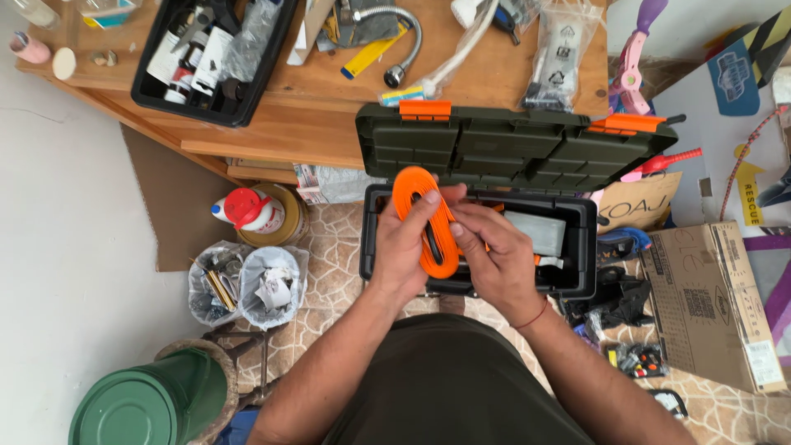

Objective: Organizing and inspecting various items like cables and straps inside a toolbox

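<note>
1. Floor (pixel 329 272) is showing as irregular tan stone tile; a pale wall or slab (pixel 58 247) is running down the left side.
2. A wooden bench (pixel 321 115) is filling the top of the view, crowded: a black tray (pixel 148 91) of bottles at left, a metal hose (pixel 404 41), and a clear bag (pixel 560 49) of parts at right.
3. A toolbox (pixel 577 239) is sitting on the floor just below the bench edge, its green lid (pixel 511 144) standing open with orange latches.
4. Left hand (pixel 408 247) is gripping an orange strap coil (pixel 424 218), fingers wrapped around it and the thumb lying across its top.
5. Right hand (pixel 494 259) is closing on the same coil from the other side, fingertips pressing its lower edge.
6. The coil is being held upright over the open toolbox, above its left half.
7. Left of the toolbox: a glue bottle (pixel 247 210) with a red cap is lying on a round tin, and two bags (pixel 247 284) of small hardware are sitting below it.
8. A green can (pixel 148 400) is standing at bottom left.
9. A cardboard box (pixel 717 305) is lying at right, with dark clutter between it and the toolbox.
10. Open floor is showing mostly between the bags and the toolbox; the right side is hemmed in.
</note>
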